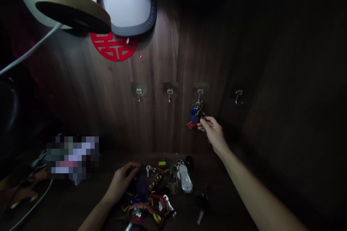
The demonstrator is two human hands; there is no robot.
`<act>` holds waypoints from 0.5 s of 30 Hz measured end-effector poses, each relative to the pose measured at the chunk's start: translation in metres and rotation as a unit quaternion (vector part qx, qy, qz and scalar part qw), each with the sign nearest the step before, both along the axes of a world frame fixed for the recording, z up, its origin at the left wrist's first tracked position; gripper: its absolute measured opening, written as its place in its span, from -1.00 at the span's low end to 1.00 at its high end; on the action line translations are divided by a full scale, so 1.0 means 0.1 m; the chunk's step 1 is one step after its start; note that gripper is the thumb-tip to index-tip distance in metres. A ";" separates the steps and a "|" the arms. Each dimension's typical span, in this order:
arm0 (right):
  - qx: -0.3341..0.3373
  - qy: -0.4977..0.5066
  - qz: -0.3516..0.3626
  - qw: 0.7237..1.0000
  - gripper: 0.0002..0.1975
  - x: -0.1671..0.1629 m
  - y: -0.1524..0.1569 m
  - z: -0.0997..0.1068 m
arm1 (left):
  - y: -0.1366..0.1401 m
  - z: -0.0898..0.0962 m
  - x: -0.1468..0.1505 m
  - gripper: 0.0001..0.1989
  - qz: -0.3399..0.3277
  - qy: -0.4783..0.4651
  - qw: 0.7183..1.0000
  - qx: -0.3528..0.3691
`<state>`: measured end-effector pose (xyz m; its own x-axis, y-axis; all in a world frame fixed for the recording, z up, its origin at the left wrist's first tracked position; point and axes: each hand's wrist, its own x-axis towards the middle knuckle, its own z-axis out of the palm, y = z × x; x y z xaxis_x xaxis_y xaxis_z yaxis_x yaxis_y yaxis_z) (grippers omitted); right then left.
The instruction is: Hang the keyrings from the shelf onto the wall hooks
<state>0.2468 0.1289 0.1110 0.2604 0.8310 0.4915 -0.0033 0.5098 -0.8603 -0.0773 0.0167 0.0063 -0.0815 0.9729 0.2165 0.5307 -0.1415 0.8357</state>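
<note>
My right hand (213,131) is closed on the lower part of a bunch of keys (199,107) with blue tags and a red tag (191,125). The bunch is up at the third wall hook (200,92), its ring at or just under the hook's tip; I cannot tell whether it hangs there by itself. Low on the left, my left hand (123,178) lies on the dark surface, thumb and fingers apart, fingertips close to a red cord and small keys (149,169). Beside it spreads a pile of keys and colourful braided cords (155,182), with a silver remote-like fob (185,178).
Other metal hooks, at left (139,94), centre (170,94) and right (239,96), are on the wood panel. A grey cap (127,7), a round lamp-like object (73,7) and a red paper cutout (116,48) are above. A dark key (201,214) lies front right.
</note>
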 end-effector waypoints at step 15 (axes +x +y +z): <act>-0.116 -0.039 0.049 0.991 -0.48 0.16 -0.55 -0.83 | 0.08 -0.05 -0.07 -0.67 -0.051 -0.098 0.993 -0.050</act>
